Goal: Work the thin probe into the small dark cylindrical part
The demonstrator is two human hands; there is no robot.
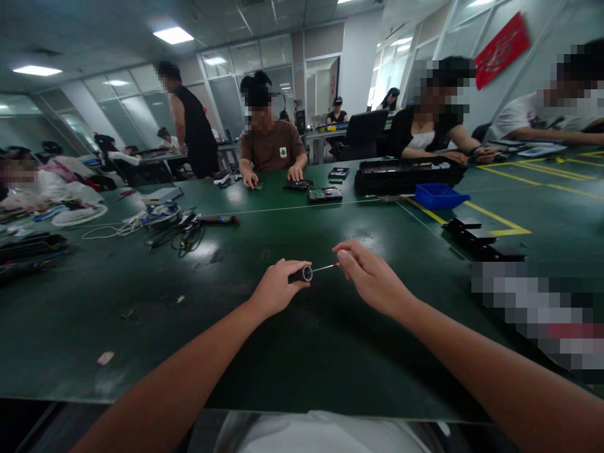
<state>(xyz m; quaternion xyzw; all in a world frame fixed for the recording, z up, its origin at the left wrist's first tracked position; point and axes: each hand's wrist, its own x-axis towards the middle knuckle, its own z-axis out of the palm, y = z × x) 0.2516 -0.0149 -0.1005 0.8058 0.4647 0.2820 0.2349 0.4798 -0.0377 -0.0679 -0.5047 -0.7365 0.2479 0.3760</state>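
Note:
My left hand (279,286) is closed around a black cylindrical part (302,275) whose round end, with a pale ring, faces right. In my right hand (365,272) a thin screwdriver (324,268) is pinched by its red handle end. Its metal shaft points left, and the tip meets the ringed end of the cylinder; whether it sits inside cannot be made out. Both hands are just above the green tabletop (264,365), near its middle.
A blue bin (438,196), black brackets (481,239) and a long black housing (409,176) stand to the right. Cables (189,233) lie at left. Hard drives (324,195) lie before a co-worker (272,141) across the table. Yellow tape (504,223) marks the surface.

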